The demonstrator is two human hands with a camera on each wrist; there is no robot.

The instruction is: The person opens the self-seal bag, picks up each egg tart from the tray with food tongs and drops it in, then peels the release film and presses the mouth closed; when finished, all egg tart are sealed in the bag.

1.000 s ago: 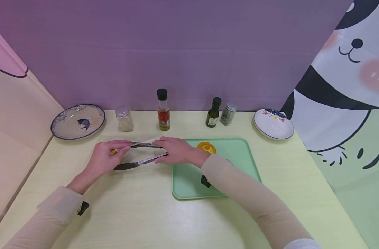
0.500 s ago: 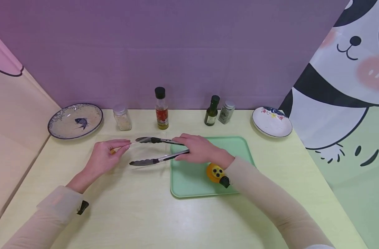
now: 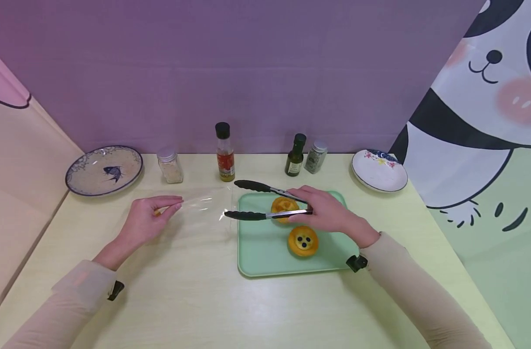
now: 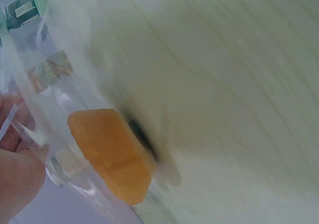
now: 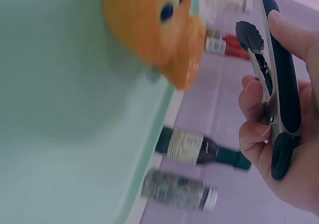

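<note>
My left hand (image 3: 149,220) pinches the edge of a clear plastic bag (image 3: 206,201) on the left side of the table. In the left wrist view an orange-brown pastry (image 4: 112,154) shows low inside the bag; the hand hides most of it in the head view. My right hand (image 3: 322,211) grips black-tipped metal tongs (image 3: 246,215), their arms spread and pointing left, with nothing between the tips. Below the tongs is a green tray (image 3: 261,257). It bears a round pastry (image 3: 284,204), overlapped by the tongs, and another pastry (image 3: 303,241) with dark dots nearer the front.
Along the back edge stand a fish-patterned plate (image 3: 104,170), a pale jar (image 3: 170,167), a red-labelled bottle (image 3: 225,157), a dark green bottle (image 3: 294,157), a spice jar (image 3: 316,157) and a flowered white dish (image 3: 379,172). A purple wall covering (image 3: 265,77) rises behind them.
My right hand has drawn the tongs rightward, out of the bag's area and over the tray. Both tray pastries now show. My left hand keeps its place on the bag.
</note>
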